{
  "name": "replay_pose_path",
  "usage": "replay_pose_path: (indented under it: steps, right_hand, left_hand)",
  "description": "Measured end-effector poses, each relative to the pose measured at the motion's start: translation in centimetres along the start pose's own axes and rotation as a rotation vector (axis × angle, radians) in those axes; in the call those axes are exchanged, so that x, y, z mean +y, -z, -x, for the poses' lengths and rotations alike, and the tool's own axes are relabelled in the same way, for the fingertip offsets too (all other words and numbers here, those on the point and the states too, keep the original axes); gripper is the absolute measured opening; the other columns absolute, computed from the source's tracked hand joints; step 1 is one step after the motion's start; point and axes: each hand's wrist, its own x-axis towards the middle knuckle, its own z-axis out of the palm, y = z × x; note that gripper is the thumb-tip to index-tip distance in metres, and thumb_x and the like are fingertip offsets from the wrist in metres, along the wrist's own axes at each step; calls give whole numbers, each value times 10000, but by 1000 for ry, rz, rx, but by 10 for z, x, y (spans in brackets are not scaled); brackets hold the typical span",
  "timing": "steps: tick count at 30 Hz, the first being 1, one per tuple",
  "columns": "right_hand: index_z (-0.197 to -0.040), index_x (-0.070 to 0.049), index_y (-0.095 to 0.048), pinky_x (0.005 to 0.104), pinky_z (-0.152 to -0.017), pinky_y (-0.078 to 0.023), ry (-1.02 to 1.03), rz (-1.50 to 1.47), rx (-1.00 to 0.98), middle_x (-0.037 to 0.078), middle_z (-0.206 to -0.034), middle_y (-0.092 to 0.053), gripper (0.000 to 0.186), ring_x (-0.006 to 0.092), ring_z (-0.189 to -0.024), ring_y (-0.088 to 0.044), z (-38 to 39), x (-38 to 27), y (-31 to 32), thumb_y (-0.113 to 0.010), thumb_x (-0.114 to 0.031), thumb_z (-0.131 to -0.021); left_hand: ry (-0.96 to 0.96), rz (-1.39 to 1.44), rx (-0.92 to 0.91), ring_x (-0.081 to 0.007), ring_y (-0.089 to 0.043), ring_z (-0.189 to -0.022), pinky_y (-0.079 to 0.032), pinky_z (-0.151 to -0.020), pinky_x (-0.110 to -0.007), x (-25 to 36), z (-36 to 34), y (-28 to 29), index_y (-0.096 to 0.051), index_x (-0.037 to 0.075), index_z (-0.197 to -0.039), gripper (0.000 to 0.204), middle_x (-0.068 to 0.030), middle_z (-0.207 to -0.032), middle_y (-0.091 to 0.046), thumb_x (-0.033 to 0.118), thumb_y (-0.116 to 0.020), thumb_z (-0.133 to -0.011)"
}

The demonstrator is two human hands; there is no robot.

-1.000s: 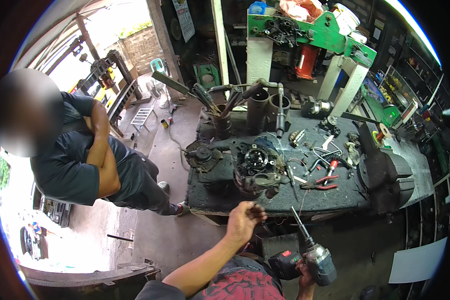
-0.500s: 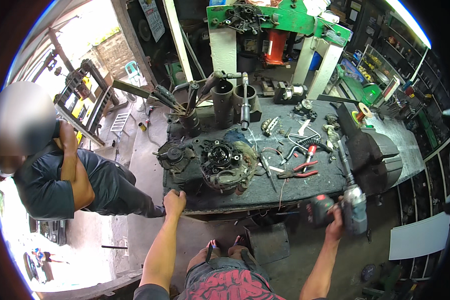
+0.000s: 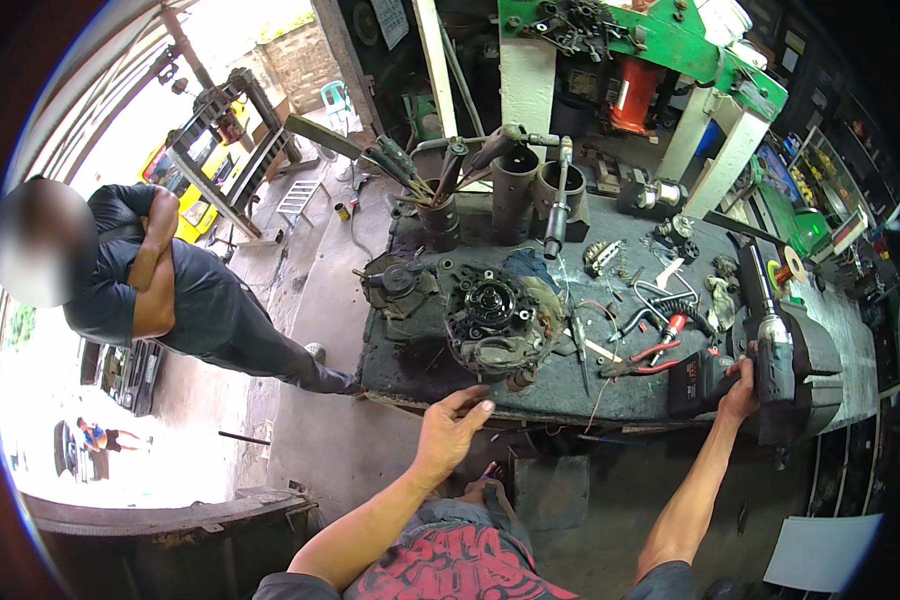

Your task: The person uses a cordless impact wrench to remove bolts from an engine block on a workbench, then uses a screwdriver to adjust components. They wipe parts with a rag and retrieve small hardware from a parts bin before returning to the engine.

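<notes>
My left hand [image 3: 452, 432] is at the front edge of the dark workbench [image 3: 430, 388], just below the greasy engine casing [image 3: 492, 330]; its fingers are apart and hold nothing visible. At the right end, my right hand [image 3: 738, 392] grips a cordless drill [image 3: 776, 350] with a long socket attachment, its battery [image 3: 692, 383] low against the bench beside the black vise [image 3: 815, 390]. A smaller round casing [image 3: 398, 285] lies left of the main one. Red-handled pliers [image 3: 650, 365], a thin rod tool [image 3: 580, 340] and small metal parts [image 3: 600, 258] are spread right of the casing.
A person [image 3: 205, 295] with crossed arms stands left of the bench. Metal cylinders [image 3: 513, 210] holding tools stand at its back, before a green and white press frame [image 3: 525, 80]. A second person [image 3: 105, 440] is farther off at lower left. A metal plate [image 3: 548, 495] lies below.
My right hand has carried the drill up and rightward onto the bench beside the vise. My left hand went left, then back toward the casing's front. The camera view has also shifted.
</notes>
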Motion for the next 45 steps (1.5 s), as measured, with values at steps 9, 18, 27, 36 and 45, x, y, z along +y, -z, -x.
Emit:
replay_pose_path:
  steps: [9,18,27,36,45]
  right_hand:
    - [-1318,38,-627,307,-629,-492,-39,-20,-173,119,-1193,-700,410,132,-700,-564,-31,12,-7,-624,-25,-913]
    - [-1376,60,-593,338,-1001,-492,8,130,-137,123,-1336,-654,449,200,-1150,-629,1,-19,-8,-702,-46,-954]
    - [-1165,18,-710,295,-900,-530,-250,249,-298,74,-1149,-692,215,153,-1039,-637,209,-90,-65,-688,-69,-969]
    - [-1225,12,-575,337,-918,-499,-286,73,-557,91,-1124,-571,518,232,-1049,-604,302,-123,-177,-807,-105,-778]
    - [-1333,2,-478,407,-1000,-440,105,434,-393,141,-1205,-510,794,315,-1167,-545,313,-145,-262,-910,-215,-703]
  left_hand:
    - [53,433,-234,-176,-660,-1069,-540,-932,-327,10,-22,-40,-628,16,-1290,304,-90,-1198,-691,112,-681,-1007]
    - [7,618,-332,-217,-681,-1080,-557,-974,-345,-16,-36,-36,-632,3,-1268,280,-113,-1151,-712,14,-663,-990]
    - [85,408,-378,-144,-674,-1001,-554,-892,-293,-2,-2,-50,-637,-32,-1282,319,-90,-1129,-724,104,-696,-999]
    - [180,427,-332,-127,-658,-750,-552,-683,-271,120,6,-73,-634,15,-1144,374,-71,-922,-702,376,-558,-1080]
    - [48,-630,-672,-100,-620,-643,-516,-584,-260,188,-40,-37,-745,-9,-965,330,-51,-768,-702,266,-584,-1049]
